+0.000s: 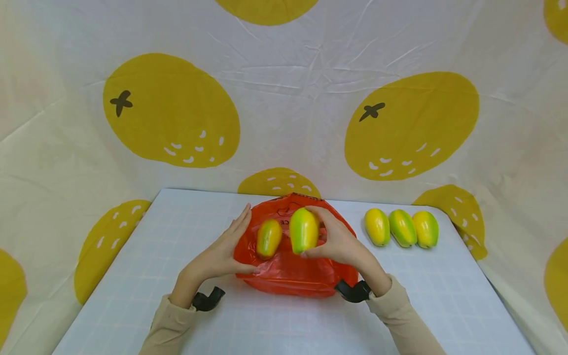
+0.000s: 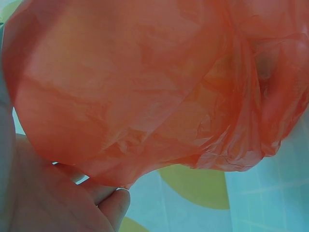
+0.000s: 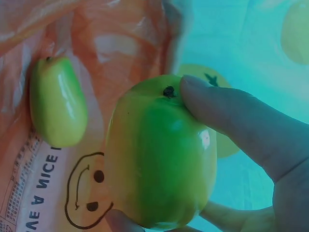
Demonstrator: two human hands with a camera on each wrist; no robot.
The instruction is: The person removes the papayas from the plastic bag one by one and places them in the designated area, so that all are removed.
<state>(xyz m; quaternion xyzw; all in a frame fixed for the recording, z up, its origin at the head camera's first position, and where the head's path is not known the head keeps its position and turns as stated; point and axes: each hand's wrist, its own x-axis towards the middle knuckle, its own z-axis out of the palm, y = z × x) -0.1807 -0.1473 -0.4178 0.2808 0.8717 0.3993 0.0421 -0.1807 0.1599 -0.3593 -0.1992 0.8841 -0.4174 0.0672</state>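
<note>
My right hand (image 1: 335,236) grips a glossy yellow-green papaya (image 1: 304,230) between thumb and fingers, over a red plastic bag (image 1: 293,283). In the right wrist view the held papaya (image 3: 161,154) shows a dark stem end near the thumb. Another papaya (image 1: 268,239) lies inside the bag, toward its left side. The left hand (image 1: 222,251) is spread along the bag's left rim, fingers straight and thumb reaching over the near edge. Up close, its fingertips (image 2: 116,205) touch the edge of the thin film.
Three more papayas (image 1: 403,228) lie side by side at the back right of the white table (image 1: 177,217). Behind it hangs a pale cloth (image 1: 293,123) printed with big yellow fruit. Printed letters and a smiling face (image 3: 89,191) mark the bag.
</note>
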